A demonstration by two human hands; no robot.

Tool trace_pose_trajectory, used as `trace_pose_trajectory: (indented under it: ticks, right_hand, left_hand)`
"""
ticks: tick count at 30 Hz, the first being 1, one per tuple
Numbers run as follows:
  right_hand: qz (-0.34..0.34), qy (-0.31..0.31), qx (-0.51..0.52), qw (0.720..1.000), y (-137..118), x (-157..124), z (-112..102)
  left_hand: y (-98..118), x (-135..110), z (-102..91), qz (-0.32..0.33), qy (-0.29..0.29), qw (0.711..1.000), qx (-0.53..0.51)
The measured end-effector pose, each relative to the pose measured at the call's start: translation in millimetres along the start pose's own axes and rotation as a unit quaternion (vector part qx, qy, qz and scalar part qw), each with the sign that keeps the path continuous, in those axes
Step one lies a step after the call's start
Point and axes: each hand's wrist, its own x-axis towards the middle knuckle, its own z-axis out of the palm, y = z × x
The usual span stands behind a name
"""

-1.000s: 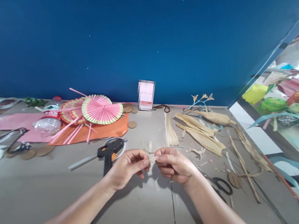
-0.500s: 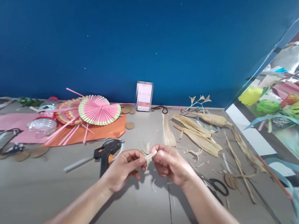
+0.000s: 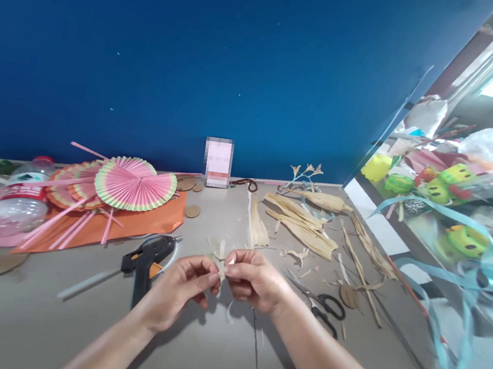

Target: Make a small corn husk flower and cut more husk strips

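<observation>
My left hand (image 3: 182, 291) and my right hand (image 3: 256, 279) meet above the table, both with fingers pinched. Between their fingertips is a small pale strip of corn husk (image 3: 223, 271), mostly covered by the fingers. Right of my right hand lie black-handled scissors (image 3: 316, 306). A black hot glue gun (image 3: 148, 261) with a clear glue stick (image 3: 91, 280) rests left of my left hand. Dried corn husks (image 3: 306, 232) are spread beyond my right hand, with small scraps around them.
Pink paper fans (image 3: 135, 185) lie on orange paper (image 3: 155, 221) at the left, beside a plastic bottle (image 3: 20, 197). Round cardboard discs (image 3: 193, 211) dot the table. A blurred card (image 3: 217, 162) leans on the blue wall (image 3: 200, 51). Light-blue ribbon (image 3: 463, 334) hangs at right.
My view has turned to the right, so the table's things sit further left. Both hands still pinch the strip, which now shows less between the fingers.
</observation>
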Motion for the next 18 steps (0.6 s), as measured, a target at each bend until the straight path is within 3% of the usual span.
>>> trace_pose_trajectory:
  ticks: [3,6,9,12,15,17,18]
  right_hand:
    - [-0.001,0.012,0.022,1.000,-5,0,-6]
    - [-0.044,0.080,-0.020,0.996,-7,3,-13]
    - [-0.083,0.147,-0.159,0.973,-6,10,-18]
    - [-0.079,0.182,-0.300,0.933,-10,12,-24]
    - [-0.124,0.251,-0.421,0.863,-22,5,-37]
    - [-0.179,0.337,-0.515,0.768,-33,-4,-48]
    - [-0.198,0.380,-0.567,0.704,-39,-8,-54]
  left_hand:
    - [0,1,-0.9,-0.001,0.008,1.000,0.004]
    - [2,1,-1.6,0.009,0.064,0.998,0.004]
    - [6,1,-0.7,0.020,0.122,0.992,-0.004]
    - [8,0,0.4,0.025,0.142,0.989,-0.005]
    - [8,0,-0.2,0.027,0.146,0.989,-0.004]
    - [7,1,-1.7,0.029,0.144,0.989,-0.006]
    - [6,2,-2.5,0.030,0.142,0.989,-0.007]
